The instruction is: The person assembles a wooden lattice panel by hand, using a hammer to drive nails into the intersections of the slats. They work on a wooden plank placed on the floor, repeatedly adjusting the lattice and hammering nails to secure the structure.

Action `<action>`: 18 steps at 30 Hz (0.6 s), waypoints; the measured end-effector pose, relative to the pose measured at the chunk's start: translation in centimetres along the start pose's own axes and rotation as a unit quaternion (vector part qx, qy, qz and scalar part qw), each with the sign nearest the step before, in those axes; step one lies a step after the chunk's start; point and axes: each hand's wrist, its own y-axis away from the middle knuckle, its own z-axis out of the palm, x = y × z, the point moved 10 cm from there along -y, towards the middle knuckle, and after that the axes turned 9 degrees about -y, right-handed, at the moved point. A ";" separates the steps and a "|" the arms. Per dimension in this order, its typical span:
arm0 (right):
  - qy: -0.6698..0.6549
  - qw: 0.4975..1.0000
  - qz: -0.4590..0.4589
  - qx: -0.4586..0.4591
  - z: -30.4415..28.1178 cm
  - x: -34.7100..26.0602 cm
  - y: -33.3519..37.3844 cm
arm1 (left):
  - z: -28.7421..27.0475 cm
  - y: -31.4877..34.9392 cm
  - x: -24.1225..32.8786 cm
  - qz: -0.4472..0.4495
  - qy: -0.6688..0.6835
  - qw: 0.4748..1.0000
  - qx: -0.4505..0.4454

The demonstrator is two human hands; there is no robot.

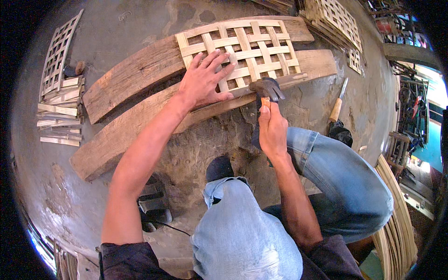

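Note:
A woven lattice panel of pale wood strips [247,50] lies across two long curved wooden beams on the floor. My left hand [204,80] rests flat on the panel's near left corner, its fingers spread over the strips. In my right hand [272,128] is a claw hammer [267,89], gripped by its orange handle close to the head. The hammer's head is at the panel's near edge, over the nearer beam [140,119]; whether it touches cannot be made out. The farther beam [140,60] runs under the panel's far side.
More lattice panels are stacked [333,21] at the far right, and another panel [59,53] lies at the left by loose wood strips [58,112]. A knife with a wooden handle [337,105] lies right of my knee. Long pale strips [396,224] stand at the lower right.

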 end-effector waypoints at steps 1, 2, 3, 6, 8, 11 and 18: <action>-0.005 1.000 -0.002 0.010 -0.2 0.0 0.3 | 0.2 0.2 -0.1 0.001 -0.003 1.000 0.012; -0.009 1.000 -0.004 0.021 -0.5 0.2 0.6 | -0.1 0.2 0.0 0.004 -0.007 1.000 0.026; -0.014 0.999 -0.007 0.032 -0.7 0.4 0.8 | 0.0 0.1 0.0 0.004 -0.001 1.000 0.020; 0.040 0.980 -0.157 0.111 -1.0 -1.9 1.3 | 0.2 0.1 0.0 0.004 0.007 1.000 0.005; 0.030 0.996 -0.068 0.051 -0.4 -0.7 0.7 | 0.3 -0.1 -0.1 0.005 0.007 1.000 -0.001; -0.021 0.999 0.022 0.029 -0.5 1.1 1.4 | 0.4 0.1 -0.2 0.008 0.005 1.000 -0.021; -0.070 0.994 0.064 0.047 0.1 1.5 2.1 | 0.3 0.3 -0.3 0.015 0.010 1.000 -0.007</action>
